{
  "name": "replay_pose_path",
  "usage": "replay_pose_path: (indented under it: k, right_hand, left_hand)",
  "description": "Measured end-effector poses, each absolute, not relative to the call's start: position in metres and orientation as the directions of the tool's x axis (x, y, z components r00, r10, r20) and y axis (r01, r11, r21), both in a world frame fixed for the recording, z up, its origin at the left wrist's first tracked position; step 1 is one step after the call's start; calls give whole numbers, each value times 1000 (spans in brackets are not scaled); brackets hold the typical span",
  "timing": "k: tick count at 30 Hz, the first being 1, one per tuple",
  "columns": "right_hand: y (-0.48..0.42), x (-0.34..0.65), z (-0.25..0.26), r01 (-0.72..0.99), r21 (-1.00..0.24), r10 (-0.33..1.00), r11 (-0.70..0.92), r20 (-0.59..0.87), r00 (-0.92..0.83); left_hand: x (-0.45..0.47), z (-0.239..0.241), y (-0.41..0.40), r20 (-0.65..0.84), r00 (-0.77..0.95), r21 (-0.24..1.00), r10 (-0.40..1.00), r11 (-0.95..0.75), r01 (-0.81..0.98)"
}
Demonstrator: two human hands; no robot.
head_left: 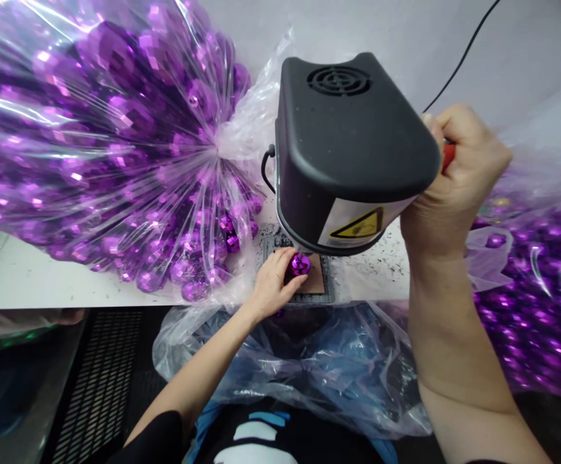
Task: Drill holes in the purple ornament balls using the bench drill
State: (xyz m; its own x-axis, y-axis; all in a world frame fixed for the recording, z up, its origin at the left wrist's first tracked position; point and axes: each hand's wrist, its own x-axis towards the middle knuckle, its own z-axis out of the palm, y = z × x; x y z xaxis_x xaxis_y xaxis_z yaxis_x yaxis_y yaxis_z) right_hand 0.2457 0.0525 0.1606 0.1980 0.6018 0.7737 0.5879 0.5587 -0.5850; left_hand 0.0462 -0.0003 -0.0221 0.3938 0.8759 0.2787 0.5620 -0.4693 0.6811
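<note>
On the black machine (352, 129) in front of you, a pale sticker (329, 233) on the side facing you bears a yellow warning triangle (359, 224) with a black border. You can make out a dark-lined pictogram inside it, but its details are too blurred to tell. The faint marks just below the triangle are too small for you to read. Your black shirt (323, 438) carries a white and blue print (256, 431), cut off at the lower edge and unreadable

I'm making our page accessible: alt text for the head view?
Left hand holds a shiny purple ball below a rounded black machine; right hand grasps something red beside it. A clear plastic bag holds purple faceted balls.
</note>
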Motion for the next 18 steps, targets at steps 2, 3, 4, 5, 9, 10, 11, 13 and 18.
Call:
replay_pose_path:
  k: [2,3,4,5,9,10,11,13,18]
  right_hand:
    - [52,245,161,581,-593,605,557,770,205]
    - [52,244,161,582,-597,607,553,767,210]
    - [51,244,161,584,-600,609,547,764,214]
    - [51,244,161,588,-601,611,541,761,216]
    - [50,244,162,611,-582,604,537,771,204]
    - [49,244,162,625,-570,600,533,775,195]
    - [48,244,162,640,-558,599,528,779,186]
    - [43,244,160,684,-520,581,511,796,171]
    - [7,243,142,808,-356,420,469,895,151]
  left_hand:
    - [51,-23,-1,281,377,679,882,-461,571]
    - [53,-24,-1,281,359,684,890,-448,575]
    - [56,-25,-1,281,335,692,900,-431,579]
    - [59,-26,0,278,309,702,909,-412,581]
    - [69,-33,3,259,232,725,938,-347,595]
    - [70,-35,3,254,225,722,941,-340,603]
    - [72,-36,4,253,218,717,943,-334,612]
    - [74,-38,5,255,206,707,945,-328,626]
    - [75,-35,4,239,203,709,950,-314,632]
